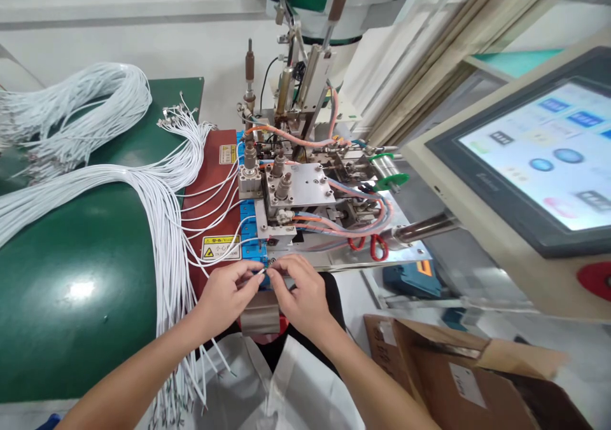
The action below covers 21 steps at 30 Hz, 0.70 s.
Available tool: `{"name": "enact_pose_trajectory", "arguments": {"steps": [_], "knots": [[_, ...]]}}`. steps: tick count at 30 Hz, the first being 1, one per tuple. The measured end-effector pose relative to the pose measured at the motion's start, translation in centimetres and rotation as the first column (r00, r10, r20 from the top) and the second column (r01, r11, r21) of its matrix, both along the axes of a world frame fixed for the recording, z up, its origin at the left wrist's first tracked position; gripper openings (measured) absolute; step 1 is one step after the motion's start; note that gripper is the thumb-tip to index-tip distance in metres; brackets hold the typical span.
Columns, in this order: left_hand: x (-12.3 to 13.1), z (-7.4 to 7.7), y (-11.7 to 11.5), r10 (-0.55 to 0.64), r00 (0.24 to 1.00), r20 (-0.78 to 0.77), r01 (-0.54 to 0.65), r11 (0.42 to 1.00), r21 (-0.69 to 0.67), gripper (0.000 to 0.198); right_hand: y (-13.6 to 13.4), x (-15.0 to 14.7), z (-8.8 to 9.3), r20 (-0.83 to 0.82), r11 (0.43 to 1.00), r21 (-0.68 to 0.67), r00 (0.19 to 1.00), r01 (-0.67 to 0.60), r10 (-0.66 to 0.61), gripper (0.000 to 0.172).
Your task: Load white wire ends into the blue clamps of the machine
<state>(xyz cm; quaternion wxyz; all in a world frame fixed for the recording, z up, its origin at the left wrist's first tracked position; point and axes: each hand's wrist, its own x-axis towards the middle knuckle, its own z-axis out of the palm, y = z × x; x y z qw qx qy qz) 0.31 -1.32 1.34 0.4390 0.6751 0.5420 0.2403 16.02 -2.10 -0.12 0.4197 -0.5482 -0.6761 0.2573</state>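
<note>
Thumb and forefinger of my left hand (230, 295) are pinched on the end of a white cable (261, 271). My right hand (301, 295) meets it fingertip to fingertip, closed on the tip of the same cable; the fine wires there are mostly hidden. Just beyond my fingers is a row of blue cable holders (254, 250) along the machine's edge. Several white cables run into these holders across a red-brown plate (210, 210). To the left, a large bundle of white cables (165, 239) hangs over the table edge toward my lap.
A soldering-type machine (300, 185) with cylinders, hoses and a green wire spool (389, 172) stands ahead. Another cable bundle (102, 105) lies on the green table (62, 328). A touch screen (548, 150) juts in at right, above a cardboard box (458, 379).
</note>
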Motion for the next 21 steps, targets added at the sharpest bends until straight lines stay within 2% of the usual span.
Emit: {"name": "enact_pose_trajectory", "arguments": {"steps": [3, 6, 9, 15, 21], "knots": [[-0.8, -0.1, 0.4, 0.017, 0.992, -0.126, 0.001, 0.990, 0.139, 0.021, 0.4, 0.4, -1.1, 0.040, 0.993, -0.108, 0.998, 0.046, -0.042, 0.014], [-1.5, -0.1, 1.1, -0.076, 0.974, -0.214, 0.132, 0.956, 0.263, 0.016, 0.7, 0.7, -2.3, 0.028, 0.972, -0.230, 0.999, 0.045, -0.040, 0.015], [-1.9, -0.5, 1.9, -0.131, 0.958, -0.254, 0.200, 0.942, 0.271, 0.021, 0.8, 0.7, -2.8, 0.043, 0.955, -0.296, 0.999, 0.025, -0.013, 0.014], [-2.2, -1.6, 2.6, -0.123, 0.959, -0.257, 0.190, 0.948, 0.256, 0.021, 1.0, 0.5, -2.4, 0.165, 0.936, -0.345, 0.986, 0.067, -0.010, 0.013], [-2.0, -1.4, 2.8, -0.136, 0.954, -0.269, 0.205, 0.946, 0.250, 0.020, 1.8, 0.8, -2.5, 0.115, 0.892, -0.451, 0.993, 0.030, 0.025, 0.017]]}}
